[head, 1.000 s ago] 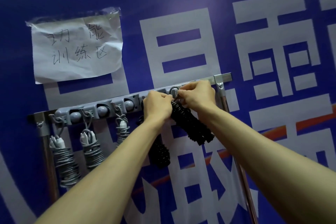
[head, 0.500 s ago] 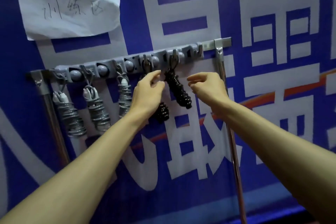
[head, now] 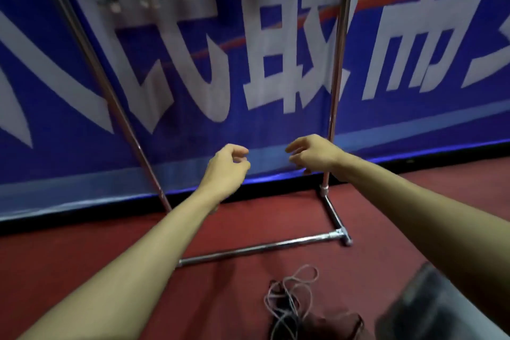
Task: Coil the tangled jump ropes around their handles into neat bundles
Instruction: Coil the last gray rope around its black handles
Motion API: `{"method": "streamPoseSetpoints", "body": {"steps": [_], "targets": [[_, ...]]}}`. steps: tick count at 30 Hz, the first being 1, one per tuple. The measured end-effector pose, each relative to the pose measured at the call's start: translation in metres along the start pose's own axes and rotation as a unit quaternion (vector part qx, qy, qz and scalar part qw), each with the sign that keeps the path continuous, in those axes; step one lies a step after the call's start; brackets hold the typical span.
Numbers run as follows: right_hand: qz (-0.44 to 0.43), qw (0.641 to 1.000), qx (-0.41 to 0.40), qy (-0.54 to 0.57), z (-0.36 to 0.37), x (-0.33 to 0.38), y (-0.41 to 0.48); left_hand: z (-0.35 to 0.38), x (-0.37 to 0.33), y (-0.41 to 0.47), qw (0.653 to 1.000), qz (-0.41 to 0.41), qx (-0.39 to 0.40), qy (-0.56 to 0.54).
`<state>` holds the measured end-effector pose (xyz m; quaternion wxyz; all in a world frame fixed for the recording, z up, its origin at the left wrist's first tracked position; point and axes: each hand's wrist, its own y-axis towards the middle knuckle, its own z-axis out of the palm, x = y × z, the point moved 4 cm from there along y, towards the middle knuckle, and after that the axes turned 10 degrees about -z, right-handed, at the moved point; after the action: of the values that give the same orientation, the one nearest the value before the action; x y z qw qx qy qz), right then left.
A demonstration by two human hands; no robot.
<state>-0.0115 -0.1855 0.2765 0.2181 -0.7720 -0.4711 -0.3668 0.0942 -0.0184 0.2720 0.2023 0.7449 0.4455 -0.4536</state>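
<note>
Hovering loosely curled, empty: left grip (head: pixel 226 165), right grip (head: pixel 314 153) (rack bar (head: pixel 262 247) below, tangled rope (head: pixel 289 292) nearer)

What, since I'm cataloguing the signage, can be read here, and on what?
"取": white, on the blue banner, top cropped, possibly part of a taller character.
"而": same banner, likewise cropped.
Other white strokes: too cropped to read.

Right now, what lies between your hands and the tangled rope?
Head view: the rack's chrome base bar and red floor lie between left hand, right hand and tangled rope.
</note>
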Motion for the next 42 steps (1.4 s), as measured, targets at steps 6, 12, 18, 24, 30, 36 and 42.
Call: {"method": "streamPoseSetpoints", "body": {"steps": [6,12,18,24,30,36,42], "targets": [[0.04,0.998,0.056,0.009,0.09,-0.054,-0.044,0.034,0.107,-0.037,0.995,-0.079,0.053,0.023],[0.098,0.989,0.109,0.009,0.157,-0.108,-0.056,0.069,0.185,-0.05,0.981,-0.149,0.11,0.054],[0.166,0.973,0.157,0.013,0.227,-0.18,-0.053,0.124,0.268,-0.043,0.957,-0.223,0.177,0.059],[0.201,0.963,0.177,-0.013,0.275,-0.236,-0.059,0.161,0.343,-0.049,0.918,-0.268,0.255,0.141],[0.184,0.974,0.127,-0.04,0.303,-0.244,-0.066,0.182,0.399,-0.084,0.87,-0.187,0.337,0.307],[0.137,0.972,0.18,-0.06,0.314,-0.232,-0.077,0.186,0.437,-0.117,0.793,-0.033,0.323,0.515],[0.118,0.975,0.176,-0.072,0.296,-0.207,-0.072,0.162,0.413,-0.1,0.887,-0.127,0.284,0.342]]}}
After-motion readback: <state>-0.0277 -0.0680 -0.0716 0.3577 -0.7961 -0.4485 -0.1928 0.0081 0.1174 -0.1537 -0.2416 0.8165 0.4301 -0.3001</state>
